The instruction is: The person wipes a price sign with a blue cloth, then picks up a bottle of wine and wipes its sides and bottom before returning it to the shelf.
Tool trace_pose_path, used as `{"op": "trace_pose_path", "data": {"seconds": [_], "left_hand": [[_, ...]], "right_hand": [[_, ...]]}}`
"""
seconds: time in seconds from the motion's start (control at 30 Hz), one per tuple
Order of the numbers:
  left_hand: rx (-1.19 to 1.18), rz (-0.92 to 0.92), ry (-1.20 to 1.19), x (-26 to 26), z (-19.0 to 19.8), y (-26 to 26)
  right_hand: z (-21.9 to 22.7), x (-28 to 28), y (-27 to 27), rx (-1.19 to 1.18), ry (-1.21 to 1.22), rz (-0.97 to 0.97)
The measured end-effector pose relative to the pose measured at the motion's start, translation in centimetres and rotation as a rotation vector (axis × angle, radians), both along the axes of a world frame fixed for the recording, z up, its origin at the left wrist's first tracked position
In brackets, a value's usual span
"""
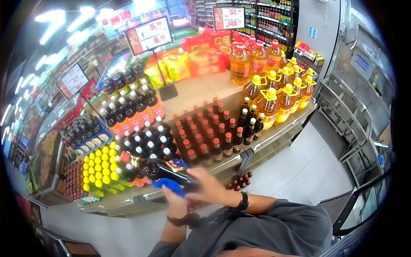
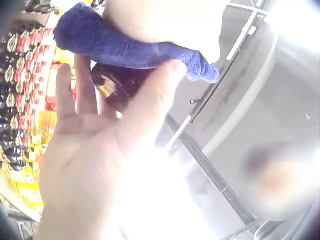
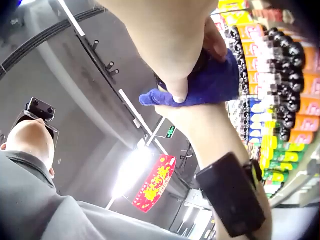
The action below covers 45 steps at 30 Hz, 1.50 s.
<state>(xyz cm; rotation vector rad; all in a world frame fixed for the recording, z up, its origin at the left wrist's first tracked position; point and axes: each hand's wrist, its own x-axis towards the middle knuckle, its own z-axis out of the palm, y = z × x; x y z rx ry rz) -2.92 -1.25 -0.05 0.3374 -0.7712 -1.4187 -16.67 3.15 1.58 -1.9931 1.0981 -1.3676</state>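
A dark glass bottle [image 1: 159, 168] with a red cap [image 1: 125, 156] lies tilted across in front of my body, its neck toward the left. A blue cloth [image 1: 169, 185] wraps part of its lower body. My left hand [image 1: 175, 202] supports the bottle from below; in the left wrist view its thumb [image 2: 165, 82] lies against the cloth, with the fingers on the bottle's other side. At the base end, my right hand [image 1: 209, 186] grips the cloth round the bottle. The right thumb [image 3: 178, 91] presses the cloth's edge in the right wrist view.
Below the bottle, a display shelf holds red-capped bottles [image 1: 205, 132], white-capped bottles [image 1: 147, 141] and yellow-capped bottles [image 1: 100, 167]. Large oil jugs [image 1: 269, 107] stand at the right end. Price signs [image 1: 149, 35] rise behind. A metal rack [image 1: 342, 115] is farther right.
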Motion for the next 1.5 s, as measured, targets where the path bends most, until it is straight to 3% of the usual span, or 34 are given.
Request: {"op": "trace_pose_path", "data": {"seconds": [0.07,0.2,0.3,0.37,0.47,0.53,0.57,0.6,0.7,0.73,0.77,0.83,0.93,1.03,1.1,1.17,1.3,1.33,1.4,1.43,1.5], "left_hand": [[0.046,0.061,0.025,0.1,-0.4,-0.2],[-0.253,-0.128,0.215,1.7,1.6,-3.0],[-0.202,0.032,0.190,3.4,2.7,-3.5],[-0.319,-0.058,0.053,3.1,3.7,-3.1],[-0.229,-0.095,0.037,2.2,4.6,-1.3],[-0.240,-0.173,0.045,2.5,4.1,-1.0],[-0.119,-0.226,0.081,3.2,2.7,-1.5],[-0.140,-0.253,0.079,3.4,2.7,-1.6],[-0.062,-0.254,0.176,2.8,4.1,-0.9],[-0.175,-0.170,0.035,2.6,5.1,-0.3],[-0.287,-0.086,-0.108,2.5,5.6,0.2],[-0.241,-0.154,-0.133,3.5,4.9,-0.3],[-0.273,-0.143,-0.024,2.9,4.6,-0.2],[-0.286,-0.053,-0.023,2.9,4.9,0.2],[-0.071,0.037,0.028,2.3,5.2,0.4],[-0.058,0.035,-0.036,2.3,5.4,0.2],[-0.248,-0.127,0.035,2.6,6.6,-1.1],[-0.227,-0.113,0.016,2.6,6.8,-1.1],[-0.268,-0.164,0.005,3.6,6.8,-2.4],[-0.280,-0.164,0.029,3.8,7.1,-2.7],[-0.276,-0.210,0.110,4.6,7.3,-3.1]], "right_hand": [[0.2,-0.1,-0.1,-0.024,0.003,-0.054],[-0.2,-0.6,0.0,-0.232,0.053,-0.088],[-1.1,-1.2,0.4,-0.283,0.106,-0.111],[-1.2,-1.3,0.8,-0.249,0.098,-0.114],[-0.8,-1.9,0.4,-0.209,0.039,-0.012],[-1.5,-2.4,0.3,-0.081,-0.104,0.115],[-2.0,-2.4,0.5,-0.012,-0.174,0.177],[-2.4,-1.7,0.6,0.178,-0.472,0.312],[-1.8,-3.7,0.9,1.121,-0.917,0.739],[-2.6,-3.4,0.4,1.286,-0.859,0.786],[-2.7,-3.8,0.0,1.280,-0.859,0.896],[-2.9,-3.7,-0.1,1.314,-0.913,0.895],[-1.8,-4.0,0.2,1.066,-0.907,0.735],[-1.0,-3.9,-0.4,-0.081,-0.125,0.168],[-0.7,-4.1,0.0,-0.166,0.169,0.026],[-0.7,-4.4,0.3,0.008,0.212,0.042],[-4.4,-3.9,-0.7,0.098,-0.244,0.263],[-4.5,-3.8,0.0,0.483,-0.472,0.391],[-4.0,-3.4,0.5,0.990,-0.808,0.622],[-0.3,-3.0,0.4,1.012,-0.834,0.725],[-1.7,-3.2,-0.4,1.230,-0.914,0.823]]}}
